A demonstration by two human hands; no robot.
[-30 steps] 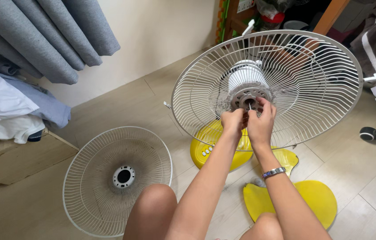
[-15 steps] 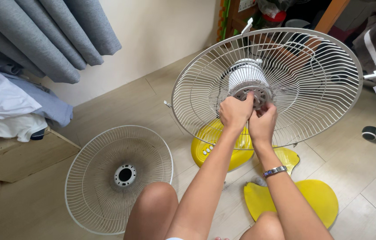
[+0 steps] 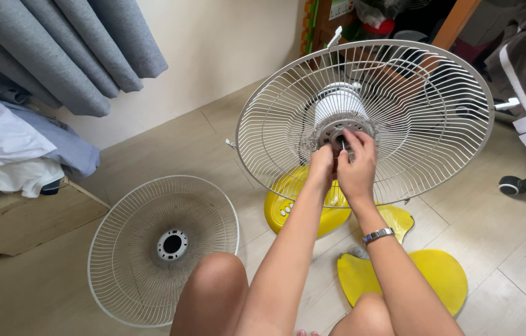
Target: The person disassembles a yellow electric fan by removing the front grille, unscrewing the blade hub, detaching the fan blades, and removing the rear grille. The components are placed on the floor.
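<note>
Two hands: both raised to the centre of the rear fan guard (image 3: pixel 400 118), close together and touching each other
Left hand (image 3: pixel 322 167): fingers curled narrow at the lower left edge of the grey hub ring (image 3: pixel 337 132); whether it grips the ring cannot be told
Right hand (image 3: pixel 356 165): fingers bent and pinched close at the motor shaft (image 3: pixel 343 144), fingertips against the ring just right of the shaft; a metal watch (image 3: pixel 378 236) sits on the wrist
Rear fan guard: white wire grille, mounted on the fan, tilted up toward the camera, rim intact all round
Motor housing (image 3: pixel 337 102): white cylinder behind the grille, directly above the hub ring
Fan base (image 3: pixel 288 202): yellow, on the floor under the lower rim of the guard, with a row of white buttons
Fan blade (image 3: pixel 437 277): yellow, lying flat on the floor to the right of the person's knees, apart from the fan
Front guard (image 3: pixel 163 249): second white wire grille, lying dished on the floor to the left, well apart from both hands
Surroundings: grey curtain (image 3: pixel 70 50) at upper left, folded clothes (image 3: pixel 14 149) beneath it on a wooden ledge, chair castor (image 3: pixel 512 185) at right
</note>
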